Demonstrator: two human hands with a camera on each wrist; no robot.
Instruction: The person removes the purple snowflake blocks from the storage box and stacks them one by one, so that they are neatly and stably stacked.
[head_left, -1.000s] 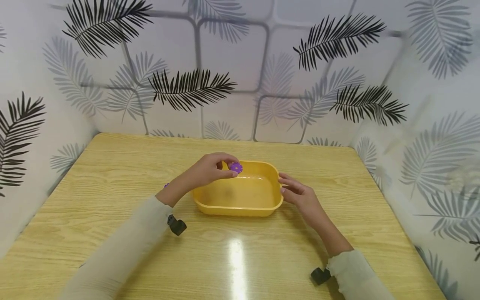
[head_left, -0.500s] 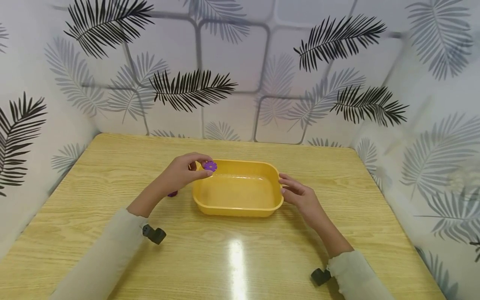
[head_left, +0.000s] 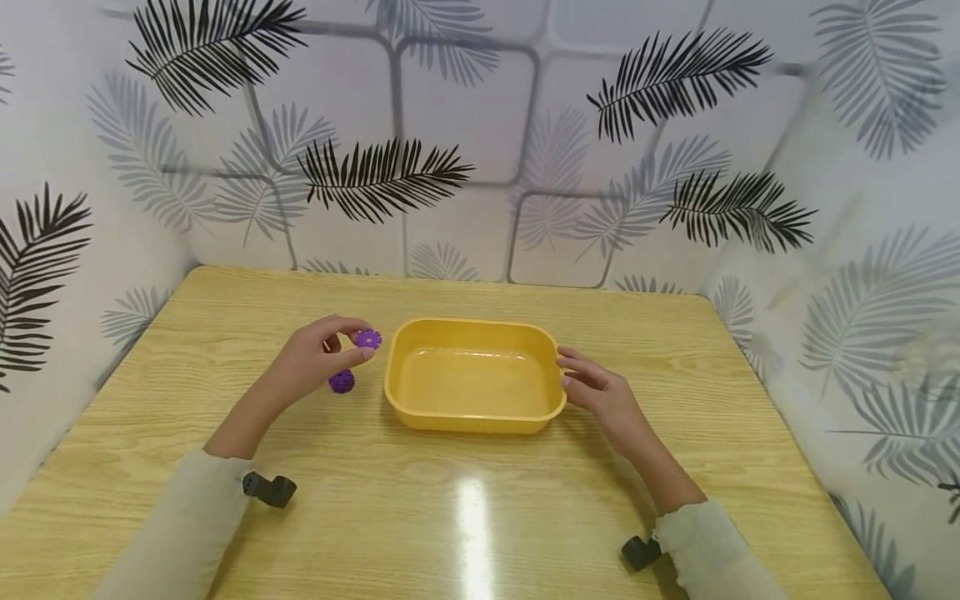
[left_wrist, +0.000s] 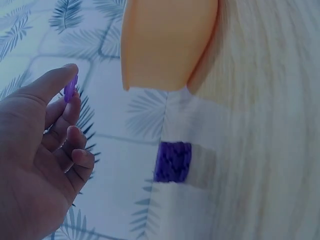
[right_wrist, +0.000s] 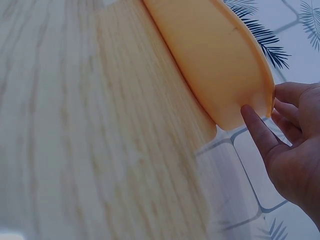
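Note:
My left hand (head_left: 311,358) pinches a thin purple flower-shaped disc (head_left: 368,339) between thumb and fingers, just left of the yellow plastic tub (head_left: 472,422). The same disc (left_wrist: 70,89) is seen nearly edge-on in the left wrist view, its other fingers curled loosely. Below that hand, a dark purple piece (head_left: 342,381) with a bumpy surface sits on the table; it looks like a short block (left_wrist: 173,162) from the wrist camera. At the tub's right end, my right hand (head_left: 603,400) touches the wall and rim with lightly bent fingers, the thumb (right_wrist: 250,117) against the outer wall.
The wood-grain table (head_left: 375,517) carries the tub near its middle, and a bright light reflection lies on its front part. A leaf-patterned covering (head_left: 487,150) rises behind the table and along both sides.
My left hand has moved left from over the tub to beside it, still pinching the disc. This uncovers the dark purple piece on the table. The right hand and tub have stayed put.

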